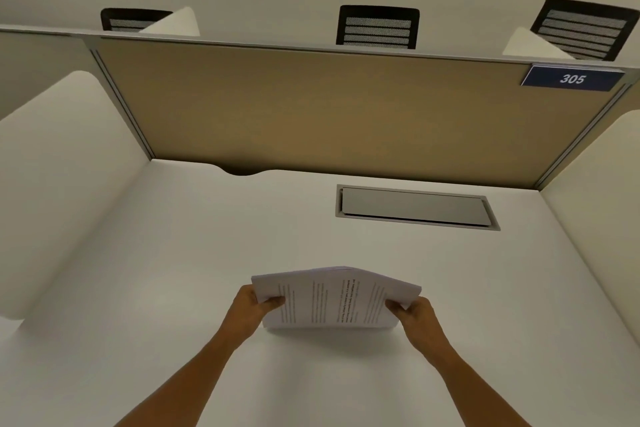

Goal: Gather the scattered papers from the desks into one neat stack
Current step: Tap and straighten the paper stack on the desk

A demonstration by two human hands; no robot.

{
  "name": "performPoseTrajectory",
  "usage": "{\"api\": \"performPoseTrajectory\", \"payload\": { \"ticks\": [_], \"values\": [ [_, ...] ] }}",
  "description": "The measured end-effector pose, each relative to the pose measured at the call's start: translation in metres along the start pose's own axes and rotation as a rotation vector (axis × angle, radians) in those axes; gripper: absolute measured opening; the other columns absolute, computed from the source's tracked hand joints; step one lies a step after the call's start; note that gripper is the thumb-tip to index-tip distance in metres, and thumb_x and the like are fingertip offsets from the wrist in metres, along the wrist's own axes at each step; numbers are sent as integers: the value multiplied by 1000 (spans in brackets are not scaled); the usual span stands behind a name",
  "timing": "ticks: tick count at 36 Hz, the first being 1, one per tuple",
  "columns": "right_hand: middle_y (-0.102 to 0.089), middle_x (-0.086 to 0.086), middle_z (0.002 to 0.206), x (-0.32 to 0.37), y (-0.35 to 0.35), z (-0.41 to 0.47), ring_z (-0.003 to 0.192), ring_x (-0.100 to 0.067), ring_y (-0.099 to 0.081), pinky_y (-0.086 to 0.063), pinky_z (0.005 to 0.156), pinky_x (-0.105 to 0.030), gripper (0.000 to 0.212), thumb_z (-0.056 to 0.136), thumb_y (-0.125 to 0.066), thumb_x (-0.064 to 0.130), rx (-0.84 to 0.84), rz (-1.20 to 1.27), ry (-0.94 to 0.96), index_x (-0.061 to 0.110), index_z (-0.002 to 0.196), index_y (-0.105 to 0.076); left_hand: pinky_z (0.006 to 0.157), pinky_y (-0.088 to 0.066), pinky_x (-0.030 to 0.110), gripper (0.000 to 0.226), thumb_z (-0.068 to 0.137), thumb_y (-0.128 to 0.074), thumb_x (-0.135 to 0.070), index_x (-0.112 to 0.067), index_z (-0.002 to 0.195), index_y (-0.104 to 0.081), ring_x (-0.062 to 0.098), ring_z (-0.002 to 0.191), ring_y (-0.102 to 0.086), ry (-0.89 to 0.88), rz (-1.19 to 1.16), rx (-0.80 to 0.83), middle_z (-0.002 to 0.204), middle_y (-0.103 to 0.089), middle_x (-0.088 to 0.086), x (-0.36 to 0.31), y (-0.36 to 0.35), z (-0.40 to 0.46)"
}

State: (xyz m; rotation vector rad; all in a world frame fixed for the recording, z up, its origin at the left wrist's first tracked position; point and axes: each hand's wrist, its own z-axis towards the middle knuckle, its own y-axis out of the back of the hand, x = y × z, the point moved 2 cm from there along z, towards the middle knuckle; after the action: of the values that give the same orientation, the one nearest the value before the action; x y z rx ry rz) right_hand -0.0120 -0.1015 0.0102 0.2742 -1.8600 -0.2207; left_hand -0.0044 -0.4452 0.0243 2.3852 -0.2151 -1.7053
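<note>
A stack of printed white papers point(334, 298) is held above the white desk point(173, 288), near its middle front. The stack bows upward along its centre, and its lower edge hovers just above or touches the desktop. My left hand point(254, 308) grips the stack's left edge, thumb on top. Its right edge is pinched by my right hand point(414, 314) in the same way. No loose sheets lie elsewhere on this desk.
A grey flip-lid cable box point(415, 207) is set into the desk behind the papers. A tan partition point(311, 107) with a blue "305" plate point(572, 79) closes the back. White side dividers point(59, 184) flank the desk. Black mesh chair backs point(378, 26) show beyond.
</note>
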Motion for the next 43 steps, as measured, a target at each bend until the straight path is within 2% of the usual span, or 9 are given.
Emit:
{"api": "performPoseTrajectory", "payload": {
  "ticks": [3, 7, 18, 23, 27, 33, 37, 40, 43],
  "values": [
    [-76, -11, 107, -7, -3, 1, 101, -27, -71, -57, 88, -33, 22, 95, -65, 5, 8, -25, -20, 5, 117, -70, 73, -61, 21, 29, 84, -73, -4, -27, 102, -69, 10, 86, -73, 7, 24, 29, 95, -76, -8, 9, -3, 0],
    [-77, -8, 102, -8, -4, 3, 98, -26, -72, -57, 81, -29, 16, 95, -66, 8, -9, -51, -41, 9, 109, -74, 84, -60, 32, 27, 86, -70, -2, -14, 110, -69, 19, 93, -71, 12, 57, 20, 101, -75, 3, 19, -5, 0],
    [-78, 4, 95, -2, 2, -1, 92, -16, -73, -57, 72, -17, 22, 94, -68, 10, -6, -80, -50, 32, 92, -73, 72, -56, 17, 29, 85, -71, -3, -12, 113, -71, 21, 94, -71, 15, 100, -18, 101, -76, 6, 19, 5, 4],
    [-77, -7, 101, -14, -6, -3, 96, -25, -72, -57, 80, -27, 16, 95, -65, 8, -36, -94, -58, 10, 109, -73, 79, -56, 23, 25, 87, -69, -3, -4, 113, -71, 26, 98, -71, 51, 143, 17, 105, -75, 10, 28, 0, 3],
    [-76, -9, 102, -12, -9, -4, 97, -28, -71, -54, 76, -24, 15, 96, -63, 6, -53, -58, -67, 8, 108, -73, 80, -56, 25, 25, 87, -69, -1, -4, 111, -71, 27, 97, -71, 52, 135, -19, 104, -75, 10, 27, -2, 4],
    [-77, -9, 101, -8, -4, -1, 96, -28, -72, -59, 87, -36, 17, 96, -64, 8, -59, -49, -65, 6, 109, -74, 72, -56, 18, 21, 87, -69, -2, -14, 104, -72, 23, 92, -72, 33, 90, -24, 95, -76, 1, 19, 2, 4],
    [-78, -6, 98, -12, -4, -3, 93, -25, -73, -58, 83, -31, 16, 95, -65, 7, -92, -28, -69, 9, 107, -75, 78, -59, 27, 21, 86, -70, -1, -13, 104, -72, 23, 92, -72, 32, 100, -20, 96, -76, 4, 21, 4, 4],
    [-78, -4, 96, -21, -10, -7, 90, -21, -73, -56, 75, -22, 16, 95, -66, 8, -95, -45, -81, 8, 108, -75, 80, -57, 27, 24, 88, -69, -4, -6, 112, -71, 25, 97, -71, 40, 161, 8, 103, -76, 9, 29, 2, 5],
    [-77, -3, 94, -30, -16, -8, 87, -21, -73, -54, 72, -22, 15, 94, -67, 10, -109, -70, -118, 8, 107, -74, 84, -57, 28, 27, 90, -67, -6, -6, 116, -69, 26, 100, -70, 60, 212, 25, 107, -74, 10, 33, -3, 4]
  ]
}}
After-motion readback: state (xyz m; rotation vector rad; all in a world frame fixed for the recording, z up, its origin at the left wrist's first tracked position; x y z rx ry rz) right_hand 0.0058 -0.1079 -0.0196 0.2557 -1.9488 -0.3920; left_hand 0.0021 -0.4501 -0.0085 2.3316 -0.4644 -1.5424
